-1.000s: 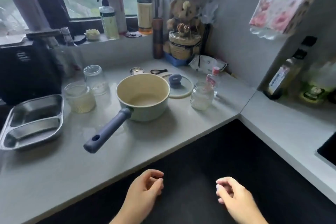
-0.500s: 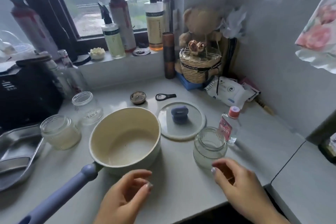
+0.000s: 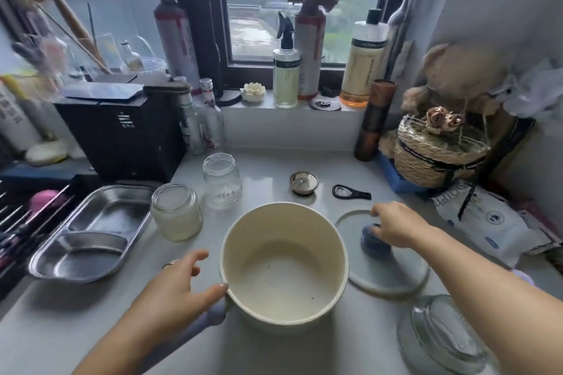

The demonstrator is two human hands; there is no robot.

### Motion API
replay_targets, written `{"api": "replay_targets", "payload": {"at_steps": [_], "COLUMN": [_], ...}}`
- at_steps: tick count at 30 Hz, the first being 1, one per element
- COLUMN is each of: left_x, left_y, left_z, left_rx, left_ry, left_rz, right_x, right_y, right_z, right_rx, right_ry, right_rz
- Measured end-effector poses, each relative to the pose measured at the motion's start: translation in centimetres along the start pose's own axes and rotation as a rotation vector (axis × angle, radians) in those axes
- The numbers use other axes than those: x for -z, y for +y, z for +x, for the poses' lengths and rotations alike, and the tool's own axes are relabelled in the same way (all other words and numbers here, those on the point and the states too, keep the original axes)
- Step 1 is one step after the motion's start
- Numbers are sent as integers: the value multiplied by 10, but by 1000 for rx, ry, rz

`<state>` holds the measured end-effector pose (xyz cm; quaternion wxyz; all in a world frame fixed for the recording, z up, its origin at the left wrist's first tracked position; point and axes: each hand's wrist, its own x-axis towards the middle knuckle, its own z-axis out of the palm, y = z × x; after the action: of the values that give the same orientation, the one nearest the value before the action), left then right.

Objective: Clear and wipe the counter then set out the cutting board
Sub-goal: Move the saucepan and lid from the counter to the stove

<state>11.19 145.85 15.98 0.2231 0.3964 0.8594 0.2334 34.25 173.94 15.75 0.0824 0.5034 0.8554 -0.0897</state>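
A cream pot [image 3: 283,265] is sitting upright and empty on the grey counter [image 3: 76,313], near its front edge and about midway across the view. Its blue-grey handle [image 3: 210,318] is running out from the near left side of the wall, so the pot's long axis is lying on a diagonal and the handle is pointing down and left, toward the person. The left hand [image 3: 179,286] is lying over the root of that handle with its fingers loosely spread and nothing closed in them; the thumb is reaching to the pot's rim, and whether the palm is pressing on the handle cannot be told. Just right of the pot a round glass lid [image 3: 384,271] is lying flat on the counter, its blue knob [image 3: 373,242] facing up. The right hand [image 3: 396,224] is reaching in from the right and curling its fingers down around the knob, pinching it. Behind the pot on the left two clear jars are standing open side by side, the nearer one [image 3: 176,211] cloudy and the farther one [image 3: 221,181] ribbed, and a third jar [image 3: 441,335] is showing blurred at the lower right corner. A divided steel tray [image 3: 91,231] is resting at the left, beside the cloudy jar. A small metal cap [image 3: 303,182] and a black opener [image 3: 350,192] are lying behind the lid, apart from each other, and a woven basket [image 3: 435,155] is standing in the far right corner
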Motion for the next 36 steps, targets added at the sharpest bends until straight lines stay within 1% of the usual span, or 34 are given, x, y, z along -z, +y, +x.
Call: {"api": "replay_targets", "payload": {"at_steps": [2,3,5,6,7,9,12,15,17,19,22,27,31,34,36], "left_x": [7,9,10,9,7,5,4,-1,-8,-16,-23,-25,-26,-26,-27], "left_y": [-7,-10,-13,-13,-14,-14,-16,-14,-11,-11,-13,-15,-14,-15,-15], "left_z": [1,0,-1,-2,-2,-1,-1,-4,-8,-13,-20,-28,-34,-36,-36], "left_rx": [17,21,55,66,65,46,-5,-25,-27,-34,-45,-46,-53,-33,-23], "left_ry": [-164,-251,-410,-462,-487,-506,-543,-538,-501,-441,-353,-327,-299,-322,-320], "left_rz": [196,206,77,-6,-65,-114,-38,-3,-35,-79,-146,-303,-365,-444,-455], "right_x": [-11,-15,-21,-22,-20,-9,21,57,73,78,65,30,13,9,4], "right_y": [3,4,9,12,14,18,21,10,-7,-32,-74,-129,-145,-147,-147], "right_z": [12,14,18,19,18,13,0,-18,-33,-48,-64,-67,-64,-64,-62], "right_rx": [15,26,40,43,46,52,57,129,204,272,342,391,385,368,358], "right_ry": [-92,-119,-126,-119,-92,23,261,444,492,481,415,279,283,308,322], "right_rz": [-55,-66,-20,11,45,99,157,156,154,176,224,239,204,207,211]}}
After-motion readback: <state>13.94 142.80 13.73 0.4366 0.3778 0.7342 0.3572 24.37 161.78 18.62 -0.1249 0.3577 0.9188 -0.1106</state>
